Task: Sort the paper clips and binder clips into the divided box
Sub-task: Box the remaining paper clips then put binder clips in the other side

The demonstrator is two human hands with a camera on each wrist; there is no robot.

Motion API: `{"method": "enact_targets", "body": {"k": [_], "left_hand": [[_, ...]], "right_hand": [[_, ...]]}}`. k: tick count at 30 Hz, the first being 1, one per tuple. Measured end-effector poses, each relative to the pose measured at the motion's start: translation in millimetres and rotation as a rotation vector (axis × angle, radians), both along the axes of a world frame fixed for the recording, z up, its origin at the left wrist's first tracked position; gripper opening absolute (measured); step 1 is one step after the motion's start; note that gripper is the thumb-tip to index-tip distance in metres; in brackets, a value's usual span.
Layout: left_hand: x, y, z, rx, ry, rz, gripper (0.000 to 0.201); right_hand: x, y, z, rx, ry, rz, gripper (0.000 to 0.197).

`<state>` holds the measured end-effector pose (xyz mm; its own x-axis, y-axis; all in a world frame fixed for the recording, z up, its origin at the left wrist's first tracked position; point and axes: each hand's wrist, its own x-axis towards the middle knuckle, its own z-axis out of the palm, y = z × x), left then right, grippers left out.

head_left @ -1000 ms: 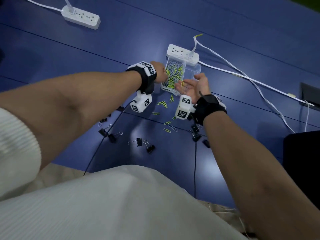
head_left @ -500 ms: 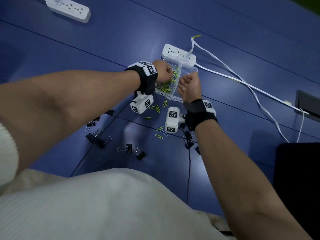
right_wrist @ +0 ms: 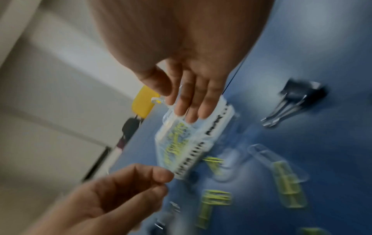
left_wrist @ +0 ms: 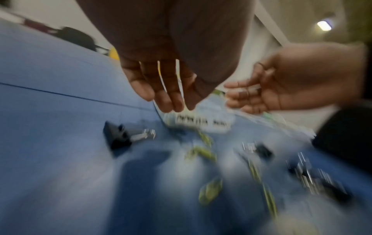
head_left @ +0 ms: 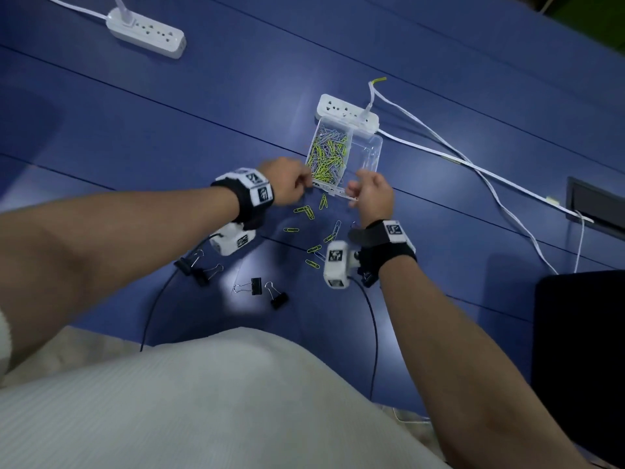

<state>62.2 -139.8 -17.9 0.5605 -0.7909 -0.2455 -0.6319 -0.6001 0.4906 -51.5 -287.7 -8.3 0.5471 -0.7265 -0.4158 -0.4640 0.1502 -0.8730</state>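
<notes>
The clear divided box (head_left: 368, 154) stands mid-table; its left compartment is heaped with yellow-green and silver paper clips (head_left: 328, 154), and its right one looks bare. My left hand (head_left: 291, 179) hangs at the box's near left corner, fingers loose and nearly straight (left_wrist: 167, 95), their tips touching it. At the near right corner my right hand (head_left: 372, 192) pinches the rim between thumb and fingers (right_wrist: 187, 109). Several loose paper clips (head_left: 306, 211) lie just in front of the box (right_wrist: 201, 143). Several black binder clips (head_left: 257, 286) lie nearer me. Both wrist views are blurred.
A white power strip (head_left: 348, 113) sits right behind the box, its cables (head_left: 473, 164) running off to the right. A second strip (head_left: 145, 32) lies far left. A black object (head_left: 581, 333) stands at the right edge. Thin black wires (head_left: 372, 333) trail from my wrists.
My right hand has turned from palm-up over the box to palm-down. Both hands have drawn back from above the compartments to the box's near edge.
</notes>
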Motion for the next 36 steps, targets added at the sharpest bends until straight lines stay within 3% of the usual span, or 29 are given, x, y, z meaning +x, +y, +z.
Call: {"method": "enact_targets", "body": {"k": [3,6,9,12,16,24,28,32,36], "left_hand": [[-19.9,15.7,-23.8,0.141,-0.093,-0.343,0.052],[-33.1,19.6,-34.1,0.225,-0.209,-0.522,0.077],[-37.2,13.7,-33.6,0.263,-0.264,-0.591,0.079],[-32.7,1.0,-31.9,0.334,-0.263,-0.594,0.075],[-35.5,-7.8,-29.0,0.390,-0.290,-0.614,0.066],[-42.6,33.0,-33.8,0.254,-0.314,-0.612,0.054],[-49.8,50.7,-40.1,0.209,-0.274,-0.551,0.041],[-60.6,56.0,-40.5,0.193,-0.252,-0.472,0.030],[-70.5,54.4,-41.0,0.220,-0.240,-0.408,0.031]], "right_hand": [[-37.1,7.9,-20.8,-0.422,0.270,0.257,0.008],[-71.3,20.6,-36.6,-0.579,0.314,0.565,0.035],[-90.2,30.8,-43.6,-0.636,0.402,0.672,0.062],[-91.6,32.6,-44.3,-0.616,0.525,0.638,0.071],[-88.0,36.7,-45.6,-0.706,0.654,0.883,0.080],[-104.4,61.7,-56.0,-0.881,0.650,0.948,0.070],[-113.3,59.5,-54.7,-0.877,0.591,0.849,0.066],[-108.4,64.1,-54.6,-0.860,0.575,0.990,0.067],[-103.2,71.5,-57.7,-0.810,0.513,0.969,0.053]]}}
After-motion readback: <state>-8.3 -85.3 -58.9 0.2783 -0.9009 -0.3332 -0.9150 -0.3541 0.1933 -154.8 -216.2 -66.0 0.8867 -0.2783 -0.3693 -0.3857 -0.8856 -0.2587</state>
